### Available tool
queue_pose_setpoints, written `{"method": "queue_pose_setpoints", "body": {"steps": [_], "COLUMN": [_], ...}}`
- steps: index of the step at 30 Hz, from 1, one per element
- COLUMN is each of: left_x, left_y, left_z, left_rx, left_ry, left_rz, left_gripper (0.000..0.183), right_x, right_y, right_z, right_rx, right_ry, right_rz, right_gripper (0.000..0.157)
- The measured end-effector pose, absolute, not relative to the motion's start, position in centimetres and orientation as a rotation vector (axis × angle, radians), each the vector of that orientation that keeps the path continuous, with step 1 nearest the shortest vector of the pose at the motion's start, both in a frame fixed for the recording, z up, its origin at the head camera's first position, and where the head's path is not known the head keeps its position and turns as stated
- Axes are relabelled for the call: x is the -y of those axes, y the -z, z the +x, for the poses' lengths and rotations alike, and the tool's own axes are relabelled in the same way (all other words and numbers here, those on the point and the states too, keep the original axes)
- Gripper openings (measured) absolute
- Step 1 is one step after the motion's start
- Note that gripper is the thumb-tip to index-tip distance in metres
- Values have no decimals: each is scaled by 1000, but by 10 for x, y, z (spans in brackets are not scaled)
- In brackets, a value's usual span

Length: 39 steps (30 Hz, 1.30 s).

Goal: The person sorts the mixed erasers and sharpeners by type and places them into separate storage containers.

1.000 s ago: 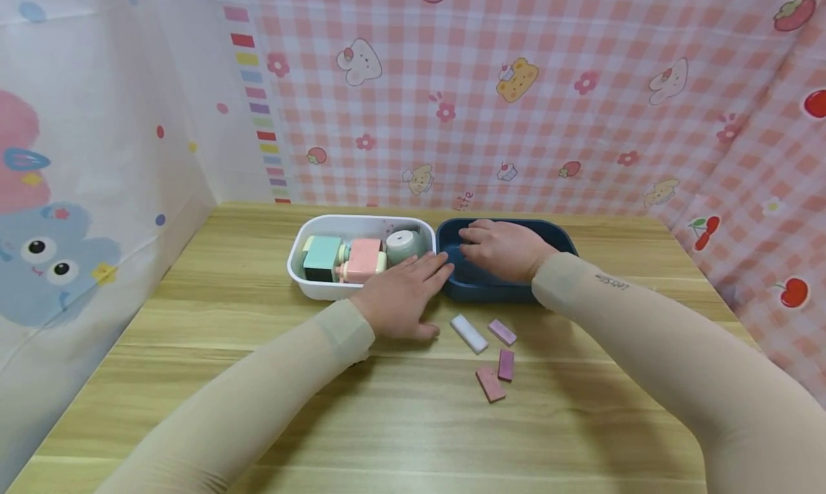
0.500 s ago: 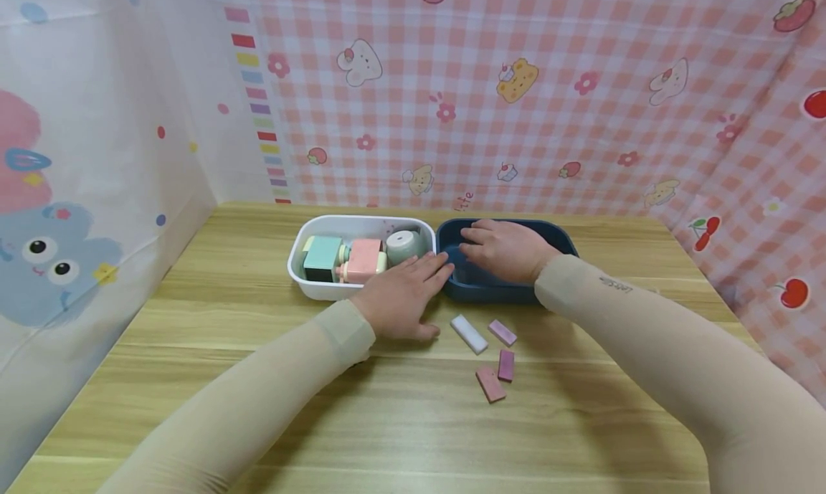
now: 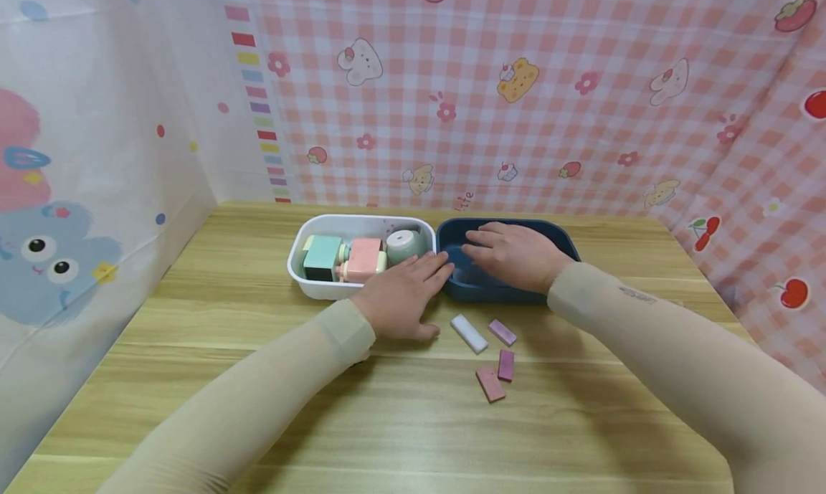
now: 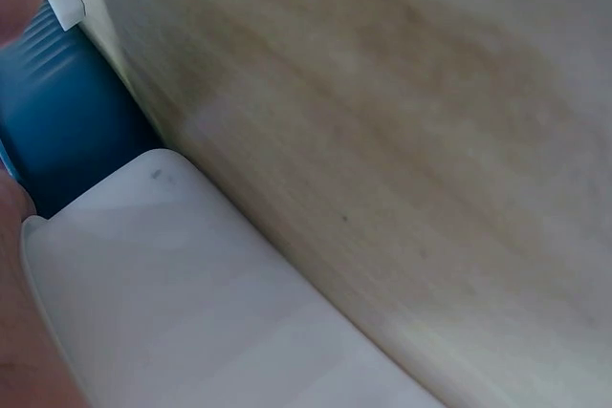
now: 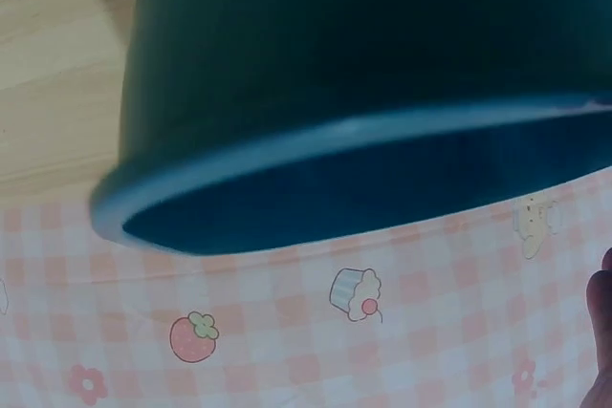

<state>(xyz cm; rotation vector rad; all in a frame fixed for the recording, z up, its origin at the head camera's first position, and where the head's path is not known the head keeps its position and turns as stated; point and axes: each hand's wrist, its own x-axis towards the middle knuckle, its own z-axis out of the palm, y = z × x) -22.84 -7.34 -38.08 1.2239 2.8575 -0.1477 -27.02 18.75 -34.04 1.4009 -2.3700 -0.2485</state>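
At the far side of the wooden table (image 3: 387, 437), a dark blue box (image 3: 490, 294) stands on the person's right, its end up against a white box (image 3: 323, 290), the rims seeming to meet. The right hand (image 3: 519, 256) reaches over the blue one, fingers loosely extended and slightly apart, pointing left into it; the thumb is hidden, so I can't tell whether anything is pinched underneath. The left hand (image 3: 405, 298) rests on the near right corner of the white box, its fingers straight, their tips by the seam between the two boxes and the thumb spread wide toward the tabletop; I see nothing held there. Inside the white box lie a mint-green square piece (image 3: 324, 252), a pink square piece (image 3: 366, 257) beside it, and a rounded grey-green piece (image 3: 403, 249) with a pale top. In front of the blue box, four flat blocks lie loose: a white block (image 3: 469, 334), a lilac block (image 3: 502, 333), a magenta block (image 3: 506, 366) and a rose block (image 3: 490, 384) just beside it. Beige sleeves (image 3: 258, 401) cover both arms. Behind hangs a pink checked cloth (image 3: 561, 107) with little cartoon animals and strawberries.
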Motion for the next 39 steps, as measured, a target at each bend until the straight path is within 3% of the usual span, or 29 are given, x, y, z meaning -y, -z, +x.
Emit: {"method": "queue_pose_setpoints", "body": {"steps": [12, 22, 39], "left_x": [73, 74, 75], "left_y": [380, 380, 380], "left_z": [-228, -227, -228], "left_rx": [-2856, -2862, -2865], "left_ry": [147, 128, 125], "left_rz": [1224, 1223, 1226], "left_gripper": [108, 107, 107], "right_x": [-192, -194, -201], "right_y": [342, 347, 379], "right_z": [-236, -202, -162], "right_rx": [2263, 2342, 2303], "right_ry": [91, 109, 26], "right_rz": [1516, 1587, 1810], "right_gripper": [37, 42, 32]}}
